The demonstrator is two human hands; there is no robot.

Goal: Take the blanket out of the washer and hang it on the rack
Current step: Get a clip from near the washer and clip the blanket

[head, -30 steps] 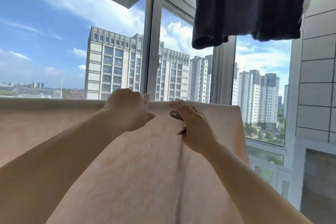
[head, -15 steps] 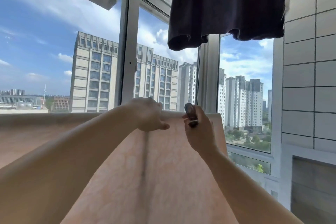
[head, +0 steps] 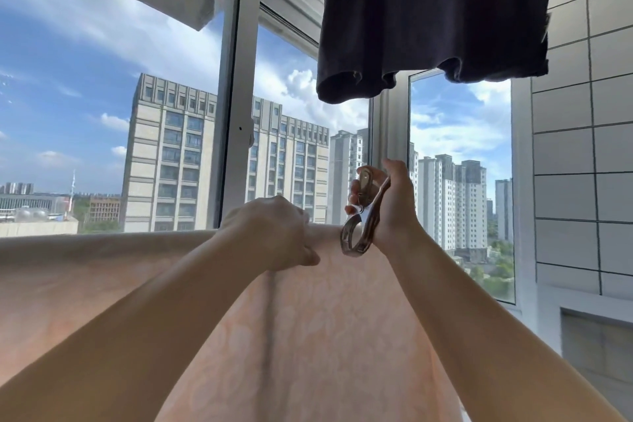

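Window with pale metal frames seen behind; tower blocks, blue sky beyond. Grey tiled wall at right, grid of dark joints. Dark garment hung overhead, limp, hem rumpled. Blanket draped over straight top edge; rack beneath hidden. Blanket peach-pink, soft, faintly mottled, one vertical crease down middle. Left hand curled on top fold, fabric gripped. Right hand clasped round shiny metal clip, its curved jaws parted just above blanket edge.

The pale peach blanket (faintly mottled, one vertical crease) is hanging draped over a hidden bar, spreading wide.
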